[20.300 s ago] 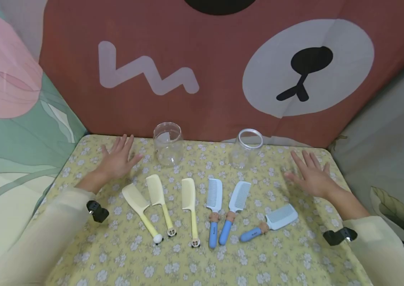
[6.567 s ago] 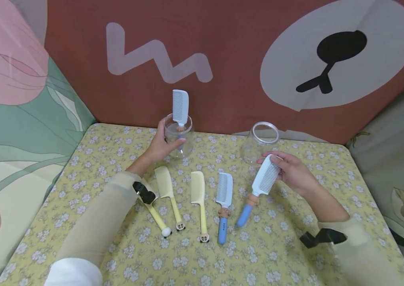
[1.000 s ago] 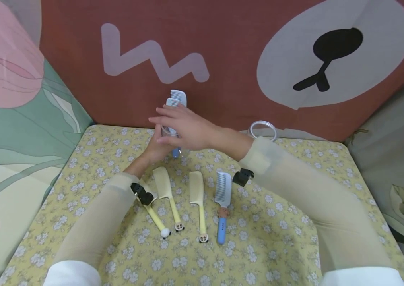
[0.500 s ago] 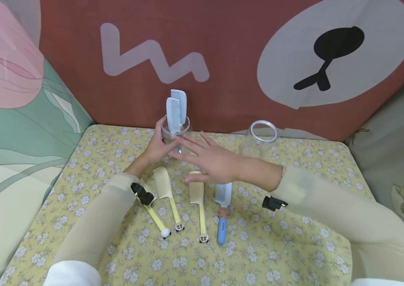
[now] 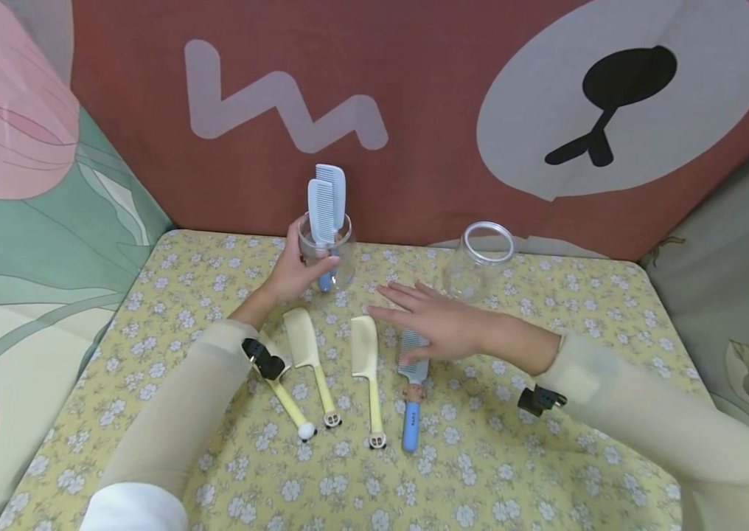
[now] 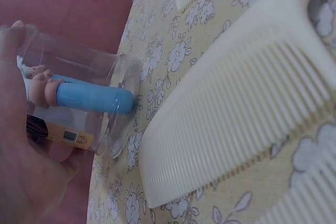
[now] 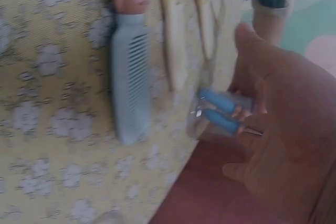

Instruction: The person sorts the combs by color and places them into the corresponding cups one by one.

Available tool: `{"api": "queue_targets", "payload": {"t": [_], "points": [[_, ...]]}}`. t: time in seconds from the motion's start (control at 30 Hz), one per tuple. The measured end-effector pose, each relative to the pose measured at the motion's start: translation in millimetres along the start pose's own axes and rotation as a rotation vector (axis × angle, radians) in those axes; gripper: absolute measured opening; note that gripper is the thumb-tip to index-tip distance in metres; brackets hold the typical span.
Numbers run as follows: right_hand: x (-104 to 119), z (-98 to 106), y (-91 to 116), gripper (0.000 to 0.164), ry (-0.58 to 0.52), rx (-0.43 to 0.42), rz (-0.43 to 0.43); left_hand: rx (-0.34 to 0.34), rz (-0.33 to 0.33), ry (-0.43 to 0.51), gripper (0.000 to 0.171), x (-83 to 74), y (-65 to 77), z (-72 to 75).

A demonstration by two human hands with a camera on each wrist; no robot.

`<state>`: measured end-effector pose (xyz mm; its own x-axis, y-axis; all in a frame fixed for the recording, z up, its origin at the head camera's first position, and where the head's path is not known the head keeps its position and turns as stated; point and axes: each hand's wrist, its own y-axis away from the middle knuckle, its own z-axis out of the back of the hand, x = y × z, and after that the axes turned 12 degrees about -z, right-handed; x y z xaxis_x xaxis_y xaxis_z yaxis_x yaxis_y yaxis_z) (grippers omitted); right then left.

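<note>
My left hand (image 5: 290, 277) grips a clear jar (image 5: 346, 270) at the back left of the table. Two light-blue combs stand in it, heads up: a front comb (image 5: 321, 212) and a rear comb (image 5: 340, 193). In the left wrist view a blue handle (image 6: 94, 97) reaches down to the jar's bottom. My right hand (image 5: 447, 323) holds nothing; its fingers are spread over the head of a third blue comb (image 5: 411, 428) lying on the table. That comb's toothed head (image 7: 131, 82) shows whole in the right wrist view.
Three cream combs lie left of the blue one: a right comb (image 5: 365, 350), a middle comb (image 5: 303, 341) and a left comb (image 5: 290, 404) partly hidden by my left wrist. Another clear jar (image 5: 464, 276) stands at the back right. A printed cloth wall (image 5: 414, 199) borders the table's back.
My right hand has drawn back from the left jar toward the right and nearer, leaving the second blue comb standing in it. The left hand keeps its grip on the jar.
</note>
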<state>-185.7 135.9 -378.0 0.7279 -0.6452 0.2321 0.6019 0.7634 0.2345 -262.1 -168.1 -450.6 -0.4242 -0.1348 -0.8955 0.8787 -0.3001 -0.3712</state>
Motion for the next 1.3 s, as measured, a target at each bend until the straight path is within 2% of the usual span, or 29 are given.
{"api": "queue_targets", "payload": {"t": [0.23, 0.6, 0.8, 1.13, 1.3], "points": [[-15, -22, 3, 0.094, -0.034, 0.079, -0.032, -0.006, 0.002, -0.024, 0.094, 1.1, 0.7, 1.1], [-36, -48, 6, 0.076, -0.112, 0.095, -0.035, -0.011, 0.003, -0.027, 0.093, 1.8, 0.0, 1.5], [-42, -54, 4, 0.068, -0.148, 0.097, -0.042, -0.011, 0.006, -0.020, 0.093, 0.9, 1.0, 0.9], [-42, -56, -2, 0.090, -0.207, 0.071, -0.138, -0.002, 0.016, -0.015, 0.092, 0.6, 1.5, -0.1], [-46, -51, -3, 0.078, -0.231, 0.032, -0.165, -0.006, 0.013, -0.016, 0.092, 1.3, 0.3, -0.2]]}}
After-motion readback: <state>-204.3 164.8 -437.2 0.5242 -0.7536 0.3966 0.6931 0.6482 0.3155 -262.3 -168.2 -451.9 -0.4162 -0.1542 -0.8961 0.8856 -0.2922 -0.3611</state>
